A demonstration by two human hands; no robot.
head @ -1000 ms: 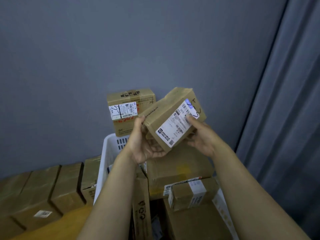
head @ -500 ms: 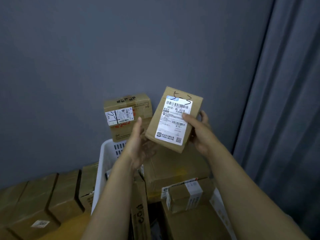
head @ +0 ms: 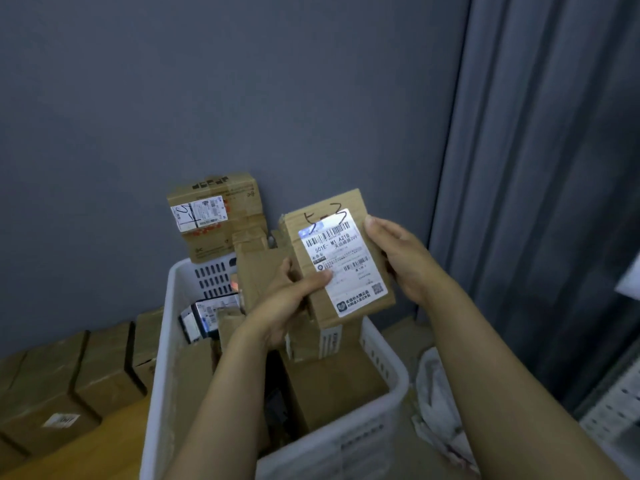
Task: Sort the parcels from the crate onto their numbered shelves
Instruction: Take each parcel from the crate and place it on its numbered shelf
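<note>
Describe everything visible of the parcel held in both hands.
The parcel is a small flat brown cardboard box, creased at its upper left corner. A white label with barcodes, the print 501E- M1 A218 and a QR code covers most of its face; black handwriting crosses the label's top. It is held tilted, label toward the camera, above the white crate. The left hand pinches its left edge, thumb on the label; the right hand grips its right edge.

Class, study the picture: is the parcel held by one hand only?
No, the left hand pinches the parcel at its lower left edge while the right hand grips its right edge.
</note>
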